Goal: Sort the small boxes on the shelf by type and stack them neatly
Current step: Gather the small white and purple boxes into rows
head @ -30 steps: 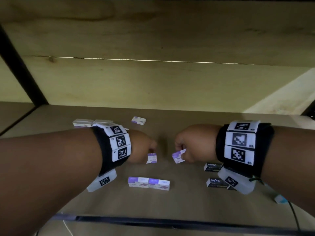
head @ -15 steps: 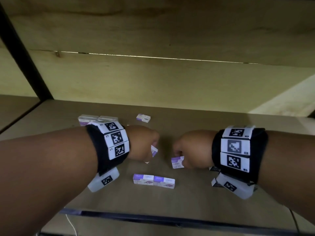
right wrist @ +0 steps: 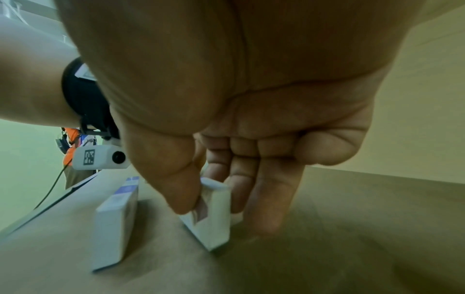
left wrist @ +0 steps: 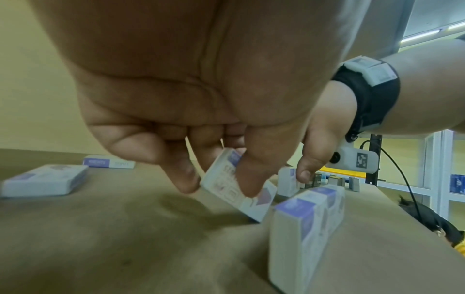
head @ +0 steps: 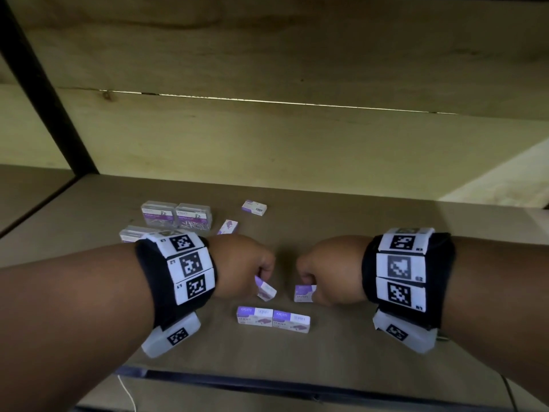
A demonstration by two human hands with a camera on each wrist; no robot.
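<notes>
My left hand (head: 263, 273) pinches a small white-and-purple staple box (head: 265, 289), tilted, just above the shelf; in the left wrist view thumb and fingers clamp that staple box (left wrist: 239, 191). My right hand (head: 307, 282) pinches another white-and-purple box (head: 303, 292), which in the right wrist view is a box (right wrist: 214, 214) standing on its lower edge on the shelf. In front of both hands two matching boxes (head: 273, 319) stand end to end. Further back lie two more purple boxes (head: 254, 207) (head: 228, 226) and clear paper-clip cases (head: 176, 215).
The wooden shelf board (head: 386, 221) runs to a dark front rail (head: 267, 385). A black upright post (head: 44, 84) stands at the back left. A low wooden board hangs overhead. A third clear case (head: 132, 234) peeks out behind my left wrist.
Both hands have drifted slightly toward the front pair of boxes, each keeping its box. The left box now tilts more. The dark boxes on the right are hidden behind my right wrist.
</notes>
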